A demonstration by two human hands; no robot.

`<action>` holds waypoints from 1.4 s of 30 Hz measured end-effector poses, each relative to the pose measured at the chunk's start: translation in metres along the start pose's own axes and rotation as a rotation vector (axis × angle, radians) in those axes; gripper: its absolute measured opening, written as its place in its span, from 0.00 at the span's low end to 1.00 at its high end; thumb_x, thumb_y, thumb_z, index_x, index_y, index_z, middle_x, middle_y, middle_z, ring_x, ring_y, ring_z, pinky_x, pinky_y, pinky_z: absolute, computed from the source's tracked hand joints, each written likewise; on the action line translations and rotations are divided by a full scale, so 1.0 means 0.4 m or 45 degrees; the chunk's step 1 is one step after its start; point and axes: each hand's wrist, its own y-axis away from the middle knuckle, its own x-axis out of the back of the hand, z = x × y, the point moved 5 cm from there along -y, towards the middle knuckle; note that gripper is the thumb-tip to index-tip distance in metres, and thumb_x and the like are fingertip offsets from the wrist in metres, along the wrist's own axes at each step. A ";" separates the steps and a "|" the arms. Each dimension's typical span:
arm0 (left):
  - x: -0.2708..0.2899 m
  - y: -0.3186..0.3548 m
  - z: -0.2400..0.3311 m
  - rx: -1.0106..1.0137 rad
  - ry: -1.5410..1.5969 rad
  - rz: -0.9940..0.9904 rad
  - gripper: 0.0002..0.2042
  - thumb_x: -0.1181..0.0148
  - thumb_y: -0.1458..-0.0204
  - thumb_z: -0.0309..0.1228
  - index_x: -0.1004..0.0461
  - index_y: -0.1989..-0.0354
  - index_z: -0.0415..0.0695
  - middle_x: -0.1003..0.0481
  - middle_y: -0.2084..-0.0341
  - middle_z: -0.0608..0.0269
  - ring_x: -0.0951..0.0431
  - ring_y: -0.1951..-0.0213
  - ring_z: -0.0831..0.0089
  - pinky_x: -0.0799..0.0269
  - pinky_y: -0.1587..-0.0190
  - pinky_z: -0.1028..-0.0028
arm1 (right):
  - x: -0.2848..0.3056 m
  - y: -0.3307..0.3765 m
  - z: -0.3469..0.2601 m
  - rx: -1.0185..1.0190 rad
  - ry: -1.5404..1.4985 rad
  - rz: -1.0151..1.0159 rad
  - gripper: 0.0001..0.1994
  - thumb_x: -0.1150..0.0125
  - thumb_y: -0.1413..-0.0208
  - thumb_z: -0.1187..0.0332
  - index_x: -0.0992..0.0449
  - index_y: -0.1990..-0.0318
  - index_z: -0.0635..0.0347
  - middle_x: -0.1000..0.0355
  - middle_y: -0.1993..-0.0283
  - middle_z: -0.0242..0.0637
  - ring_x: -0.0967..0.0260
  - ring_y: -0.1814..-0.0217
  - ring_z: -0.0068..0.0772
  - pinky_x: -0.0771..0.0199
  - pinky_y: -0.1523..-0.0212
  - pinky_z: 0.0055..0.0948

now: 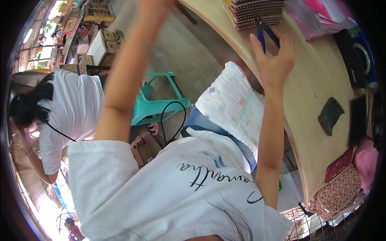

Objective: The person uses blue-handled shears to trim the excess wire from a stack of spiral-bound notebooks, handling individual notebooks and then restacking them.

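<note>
My right hand (277, 58) holds small blue-handled cutting pliers (263, 34), the handles spread between thumb and fingers. The dark jaws point at the wire-bound edges of a stack of spiral notebooks (257, 14) on the pale wooden table (309, 88); I cannot tell whether they touch. My left arm stretches up and away over the floor, blurred by motion. Of my left hand (155, 6) only a smeared part shows at the top edge, its fingers out of sight. A white cloth with coloured spots (233, 102) lies over my lap.
Behind the notebooks are pink-and-white plastic-wrapped packs (317, 18). Along the table's right side lie a dark pouch (331, 116), a black wire coil strip (357, 120) and a patterned purse (339, 197). A turquoise stool (161, 102) and a bent-over person (72, 104) are left.
</note>
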 end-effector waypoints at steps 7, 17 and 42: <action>-0.106 0.261 -0.095 0.430 -0.034 -0.026 0.66 0.25 0.63 0.32 0.83 0.31 0.50 0.58 0.33 0.39 0.53 0.32 0.49 0.49 0.34 0.51 | 0.003 0.015 -0.023 -0.051 -0.128 -0.086 0.21 0.27 0.59 0.61 0.26 0.60 0.64 0.29 0.62 0.42 0.30 0.60 0.45 0.31 0.58 0.40; -0.134 0.231 -0.083 0.400 -0.032 0.000 0.60 0.30 0.58 0.30 0.81 0.31 0.45 0.49 0.36 0.39 0.44 0.35 0.50 0.42 0.36 0.54 | 0.023 0.032 -0.016 -0.085 -0.182 -0.064 0.22 0.26 0.60 0.63 0.27 0.58 0.64 0.29 0.62 0.43 0.30 0.60 0.44 0.30 0.59 0.38; -0.074 0.247 -0.147 0.694 0.514 -0.145 0.59 0.29 0.55 0.30 0.80 0.30 0.56 0.55 0.32 0.46 0.56 0.30 0.52 0.49 0.35 0.49 | -0.048 -0.009 -0.059 0.136 0.016 -0.035 0.20 0.30 0.58 0.61 0.25 0.56 0.56 0.29 0.60 0.38 0.32 0.56 0.44 0.35 0.57 0.44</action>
